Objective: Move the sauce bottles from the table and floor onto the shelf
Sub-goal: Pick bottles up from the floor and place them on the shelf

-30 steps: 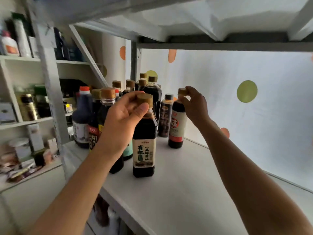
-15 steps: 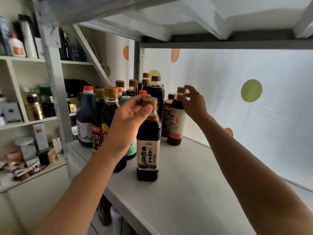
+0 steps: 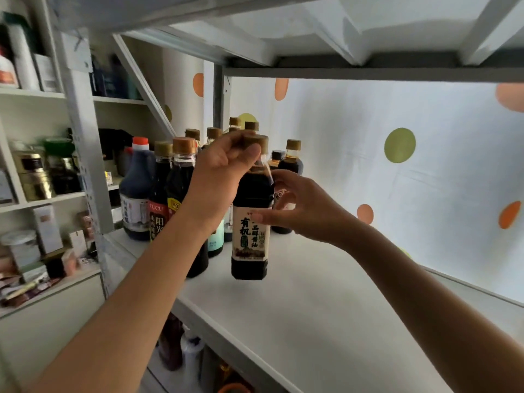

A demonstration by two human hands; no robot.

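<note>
reaching in over the shelf [image 3: 326,321], both arms frame one bottle [image 3: 250,222] near the front edge. the left hand [image 3: 224,171] pinches its tan cap from above, fingers curled round it, and the base looks to hang just clear of the board, though i cannot tell for sure. the top grip probably lets the bottle hang upright while it is steered. the right hand [image 3: 300,205] comes in from the side with loosely curved fingers, its fingertips touching the label; it clasps nothing, likely there to steady or turn the label forward. behind stands the row [image 3: 173,199] of dark bottles, packed close at the left, so this one probably goes in the free space beside them. a small bottle [image 3: 290,168] stands further back near the dotted sheet [image 3: 411,171]. left of the frame, jars [image 3: 34,171] fill another rack.
</note>
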